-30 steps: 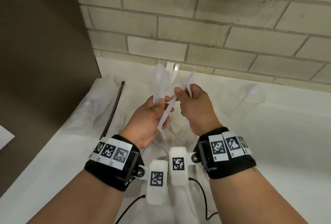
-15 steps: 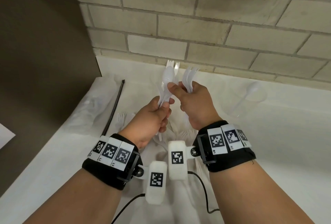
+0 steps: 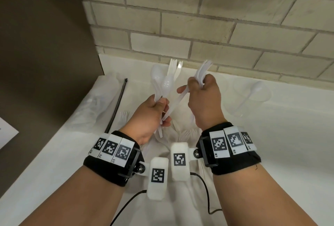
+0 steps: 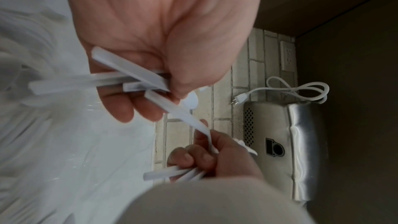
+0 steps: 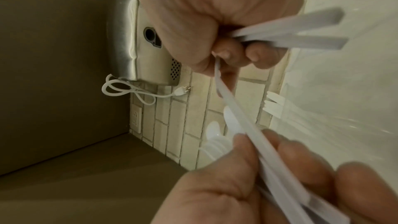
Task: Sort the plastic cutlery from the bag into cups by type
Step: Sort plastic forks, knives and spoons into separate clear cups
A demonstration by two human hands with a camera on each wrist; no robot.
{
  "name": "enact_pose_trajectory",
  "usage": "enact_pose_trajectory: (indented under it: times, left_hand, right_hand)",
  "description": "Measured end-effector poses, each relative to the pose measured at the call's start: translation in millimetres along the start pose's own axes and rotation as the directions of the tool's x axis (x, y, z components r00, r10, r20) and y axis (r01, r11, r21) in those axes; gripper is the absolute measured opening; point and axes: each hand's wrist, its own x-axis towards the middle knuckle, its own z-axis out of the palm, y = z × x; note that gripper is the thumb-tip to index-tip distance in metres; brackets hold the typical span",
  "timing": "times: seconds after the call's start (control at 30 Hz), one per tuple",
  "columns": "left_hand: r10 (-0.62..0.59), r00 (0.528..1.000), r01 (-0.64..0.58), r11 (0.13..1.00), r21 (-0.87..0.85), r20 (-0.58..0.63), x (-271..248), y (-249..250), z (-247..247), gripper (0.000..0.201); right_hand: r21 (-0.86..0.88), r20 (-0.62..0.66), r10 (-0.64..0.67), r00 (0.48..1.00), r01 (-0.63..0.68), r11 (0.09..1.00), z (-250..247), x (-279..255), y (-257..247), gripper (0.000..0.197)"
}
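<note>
- White counter (image 3: 271, 153): brick wall along its far edge, dark panel along its left edge; bare surface to the right of the hands.
- Clear plastic cups: 1 plainly seen (image 3: 251, 97), far right near the wall, holding 1 spoon (image 3: 256, 88).
- Left hand (image 3: 148, 117): clenched round a mixed cutlery bundle (image 3: 168, 81), heads up; spoons and forks visible, exact count unclear.
- Right hand (image 3: 204, 101): grasping a small bunch of forks (image 3: 202, 70), thumb and forefinger pinching 1 utensil (image 3: 178, 99) that reaches into the left hand's grip.
- Black cable tie (image 3: 117, 106): 1, lying left.
</note>
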Motion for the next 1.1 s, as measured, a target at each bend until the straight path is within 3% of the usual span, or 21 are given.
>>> enact_pose_trajectory:
  times: [0.2, 0.37, 0.5, 0.67, 0.9, 1.1]
  left_hand:
    - [0.059, 0.998, -0.064, 0.983, 0.171, 0.037, 1, 1, 0, 0.014]
    - [0.087, 0.996, -0.093, 0.968, 0.231, 0.037, 2, 0, 0, 0.015]
    - [0.107, 0.989, -0.133, 0.939, 0.316, 0.099, 0, 2, 1, 0.022]
    - [0.109, 0.989, -0.138, 0.919, 0.370, 0.100, -3, 3, 2, 0.018]
    - [0.139, 0.980, -0.191, 0.843, 0.502, 0.141, -3, 4, 4, 0.023]
    - [0.129, 0.984, -0.177, 0.818, 0.547, 0.125, 3, -1, 2, 0.018]
  right_hand:
    - [-0.118, 0.201, -0.035, 0.979, 0.060, 0.991, 3, -5, -3, 0.008]
    - [-0.138, 0.268, 0.000, 0.963, 0.039, 0.990, 7, -7, 0, 0.005]
    - [-0.254, 0.358, 0.014, 0.934, 0.083, 0.964, 9, -8, 2, 0.034]
    - [-0.378, 0.327, -0.079, 0.942, 0.207, 0.902, 9, -4, 1, 0.021]
    - [-0.346, 0.263, -0.228, 0.938, 0.312, 0.885, 9, -3, -2, 0.016]
    - [-0.158, 0.133, -0.189, 0.973, 0.209, 0.965, -2, 5, -18, 0.019]
